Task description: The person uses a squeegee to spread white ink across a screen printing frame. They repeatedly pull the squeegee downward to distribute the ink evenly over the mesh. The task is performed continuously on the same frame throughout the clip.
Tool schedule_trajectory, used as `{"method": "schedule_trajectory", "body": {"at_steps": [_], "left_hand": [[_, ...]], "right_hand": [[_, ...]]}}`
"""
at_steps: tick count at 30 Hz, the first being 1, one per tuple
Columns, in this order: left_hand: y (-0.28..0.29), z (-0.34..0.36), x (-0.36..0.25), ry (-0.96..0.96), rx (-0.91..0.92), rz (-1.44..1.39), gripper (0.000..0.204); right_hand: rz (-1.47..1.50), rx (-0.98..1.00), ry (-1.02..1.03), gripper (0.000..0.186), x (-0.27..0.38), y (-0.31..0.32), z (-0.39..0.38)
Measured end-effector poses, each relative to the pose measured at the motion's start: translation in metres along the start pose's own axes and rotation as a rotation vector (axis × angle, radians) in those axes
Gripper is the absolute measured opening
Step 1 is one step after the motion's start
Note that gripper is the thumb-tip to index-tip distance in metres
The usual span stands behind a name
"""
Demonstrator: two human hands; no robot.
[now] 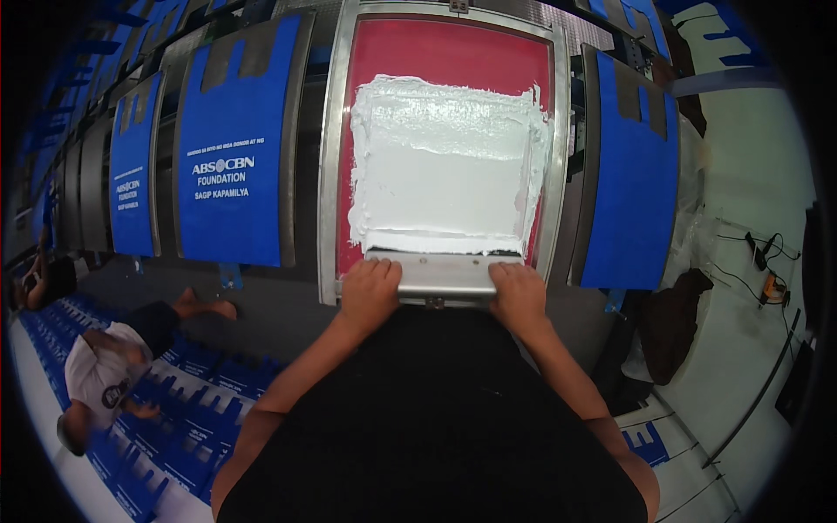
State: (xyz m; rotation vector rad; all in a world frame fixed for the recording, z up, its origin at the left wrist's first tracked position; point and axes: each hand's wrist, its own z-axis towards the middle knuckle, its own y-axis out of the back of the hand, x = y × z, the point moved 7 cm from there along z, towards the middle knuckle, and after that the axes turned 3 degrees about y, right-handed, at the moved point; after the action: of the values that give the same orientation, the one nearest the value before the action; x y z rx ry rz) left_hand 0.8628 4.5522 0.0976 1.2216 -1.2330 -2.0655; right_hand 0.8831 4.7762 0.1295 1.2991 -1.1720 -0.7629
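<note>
My left hand and my right hand are closed on the two ends of a wide metal squeegee. The squeegee lies across the near end of a screen-printing frame with metal sides and red mesh. Thick white ink covers the middle of the mesh, smooth in the centre and ridged along the edges. A dark strip of the blade shows between ink and handle. Whatever lies under the screen is hidden by the ink and mesh.
Blue bags with white print lie on boards to the left; another blue bag is at right. A person is beside blue bags spread out at lower left. Brown cloth and cables lie at right.
</note>
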Motion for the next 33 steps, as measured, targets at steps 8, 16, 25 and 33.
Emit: {"method": "schedule_trajectory", "body": {"at_steps": [8,16,25,33], "left_hand": [[-0.005,0.207,0.092,0.144,0.170,0.198,0.017],[0.000,0.060,0.034,0.165,0.431,0.072,0.022],[-0.012,0.154,0.076,0.157,0.162,0.161,0.016],[0.017,0.130,0.058,0.250,0.415,0.168,0.024]], "right_hand": [[-0.238,0.148,-0.136,0.024,-0.092,0.045,0.190],[-0.023,0.352,-0.135,0.032,-0.024,0.033,0.052],[-0.184,0.211,-0.170,0.026,-0.077,0.020,0.142],[-0.112,0.319,-0.188,0.031,-0.051,0.050,0.114]]}}
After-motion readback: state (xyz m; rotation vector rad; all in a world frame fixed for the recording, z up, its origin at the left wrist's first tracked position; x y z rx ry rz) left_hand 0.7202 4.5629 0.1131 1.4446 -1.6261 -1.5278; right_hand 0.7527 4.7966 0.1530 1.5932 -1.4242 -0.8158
